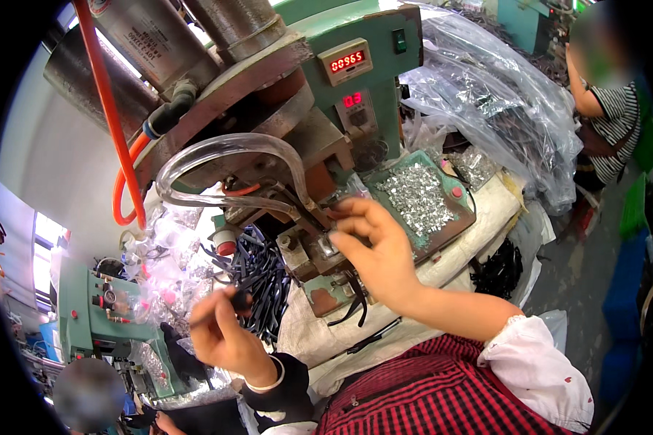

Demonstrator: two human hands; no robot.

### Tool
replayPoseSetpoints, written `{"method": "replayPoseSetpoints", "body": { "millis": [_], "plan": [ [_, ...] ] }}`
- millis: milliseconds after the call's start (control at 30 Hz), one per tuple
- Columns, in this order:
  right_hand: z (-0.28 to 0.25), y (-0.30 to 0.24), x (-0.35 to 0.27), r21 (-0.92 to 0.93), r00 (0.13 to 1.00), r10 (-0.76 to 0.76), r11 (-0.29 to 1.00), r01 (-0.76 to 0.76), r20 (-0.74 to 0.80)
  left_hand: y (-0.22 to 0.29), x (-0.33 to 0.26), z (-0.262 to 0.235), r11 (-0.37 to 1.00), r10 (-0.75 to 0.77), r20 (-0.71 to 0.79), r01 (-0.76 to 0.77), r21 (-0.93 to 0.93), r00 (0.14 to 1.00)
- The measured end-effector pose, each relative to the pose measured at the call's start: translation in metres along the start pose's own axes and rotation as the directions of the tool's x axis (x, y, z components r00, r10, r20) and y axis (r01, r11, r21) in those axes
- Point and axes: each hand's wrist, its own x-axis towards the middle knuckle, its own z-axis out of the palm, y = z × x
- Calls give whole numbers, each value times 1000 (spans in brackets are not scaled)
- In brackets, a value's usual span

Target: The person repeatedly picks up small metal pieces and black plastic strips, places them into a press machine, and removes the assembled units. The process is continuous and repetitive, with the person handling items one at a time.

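Note:
My right hand reaches up to the metal die block of a green press machine, its fingertips pinched at the block on what looks like a small metal piece. My left hand is lower left, holding a thin black strap piece between thumb and fingers. It hovers beside a pile of black strap pieces on the bench. A green tray of small shiny metal clips lies just right of my right hand.
An orange hose and a clear tube hang from the press head. Clear plastic bags of parts are piled at the right. Another person stands far right. A second green machine is at lower left.

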Motion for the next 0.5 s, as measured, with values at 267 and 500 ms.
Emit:
{"method": "replayPoseSetpoints", "body": {
  "millis": [267,500],
  "plan": [
    [-91,13,16,-962,938,-313,175,207,145,10,-29,46,806,500,587,-591,-46,637],
    [-151,44,42,-952,869,-479,191,240,123,-13,-29,67,690,642,560,-713,-125,523]
  ]
}}
